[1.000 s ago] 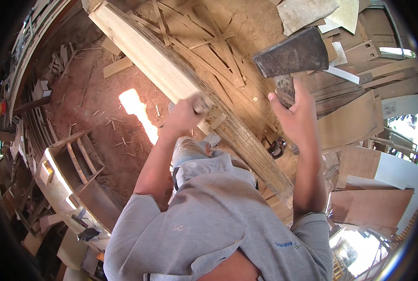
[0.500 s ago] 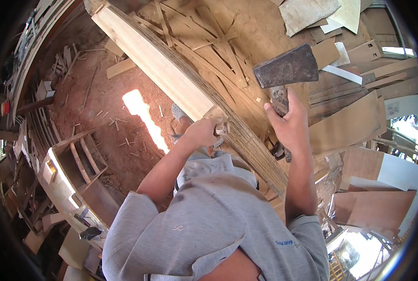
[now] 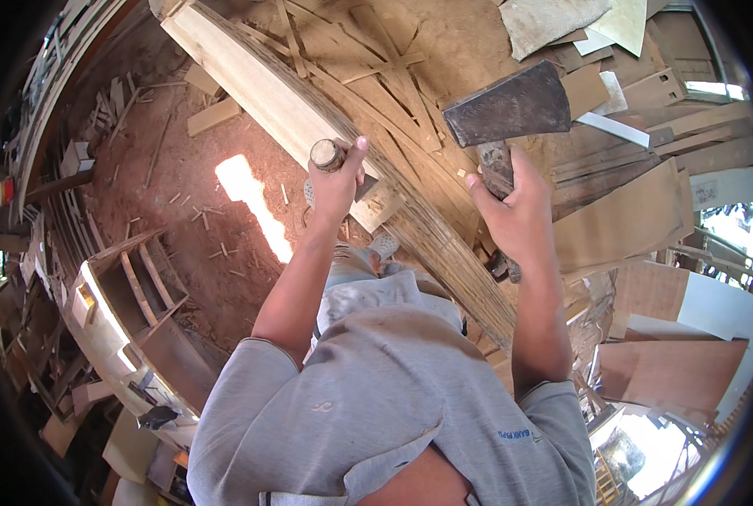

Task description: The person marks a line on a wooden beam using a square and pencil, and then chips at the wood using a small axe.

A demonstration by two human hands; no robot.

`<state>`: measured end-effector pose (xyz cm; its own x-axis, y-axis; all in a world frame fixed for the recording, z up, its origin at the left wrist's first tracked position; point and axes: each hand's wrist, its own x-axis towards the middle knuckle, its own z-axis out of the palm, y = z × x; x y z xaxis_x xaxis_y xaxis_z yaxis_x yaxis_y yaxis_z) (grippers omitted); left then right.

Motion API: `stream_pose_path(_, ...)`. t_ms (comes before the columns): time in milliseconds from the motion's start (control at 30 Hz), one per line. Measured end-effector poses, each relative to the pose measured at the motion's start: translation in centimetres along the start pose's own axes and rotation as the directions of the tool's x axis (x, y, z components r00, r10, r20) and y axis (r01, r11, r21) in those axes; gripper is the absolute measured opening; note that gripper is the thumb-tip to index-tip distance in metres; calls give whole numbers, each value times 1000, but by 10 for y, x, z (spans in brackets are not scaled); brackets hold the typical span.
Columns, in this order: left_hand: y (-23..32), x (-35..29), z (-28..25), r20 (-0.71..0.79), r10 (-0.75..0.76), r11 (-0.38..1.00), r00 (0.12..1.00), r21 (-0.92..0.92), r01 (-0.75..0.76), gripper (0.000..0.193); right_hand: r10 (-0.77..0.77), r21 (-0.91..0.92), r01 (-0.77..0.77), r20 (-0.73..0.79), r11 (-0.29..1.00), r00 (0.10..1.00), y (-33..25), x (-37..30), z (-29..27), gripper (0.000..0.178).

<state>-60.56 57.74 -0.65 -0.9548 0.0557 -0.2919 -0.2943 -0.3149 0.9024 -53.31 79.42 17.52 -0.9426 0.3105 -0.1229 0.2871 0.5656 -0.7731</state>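
Observation:
My left hand point(image 3: 343, 187) is closed around a chisel with a round wooden handle point(image 3: 328, 155). The chisel's dark blade point(image 3: 365, 186) points down at the near end of a pale wooden beam point(image 3: 263, 84); whether its edge touches the wood I cannot tell. In my right hand point(image 3: 521, 209) is a hatchet, gripped by its short worn handle with the dark steel head point(image 3: 511, 105) uppermost. The hatchet is held off to the right of the beam, apart from the chisel. Cut faces show at the beam's end point(image 3: 383, 205).
A rough, layered timber point(image 3: 452, 266) runs diagonally beneath and beside the beam. Loose wood strips point(image 3: 402, 101) lie beyond it. Boards and sheets point(image 3: 621, 219) are piled at right. At left stands a wooden frame with rungs point(image 3: 145, 282), and offcuts litter the reddish floor point(image 3: 174, 173).
My left hand has moved up and to the left along the beam, and the chisel's handle end now shows above the fist. The hatchet has shifted slightly left.

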Motion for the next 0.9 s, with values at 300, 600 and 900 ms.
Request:
stream_pose_path(300, -21, 2, 9, -48, 63, 995, 997, -77, -67, 29, -64, 28, 64, -6, 998, 998, 3, -4, 1, 29)
stream_pose_path(600, -39, -1, 22, -109, 337, 940, 935, 95, -328, 29, -176, -81, 177, 28, 981, 984, -13, -1, 3, 30)
stream_pose_path(900, -86, 14, -5, -81, 493, 859, 866, 200, -471, 9, -514, -109, 523, 104, 845, 852, -103, 26, 37, 35)
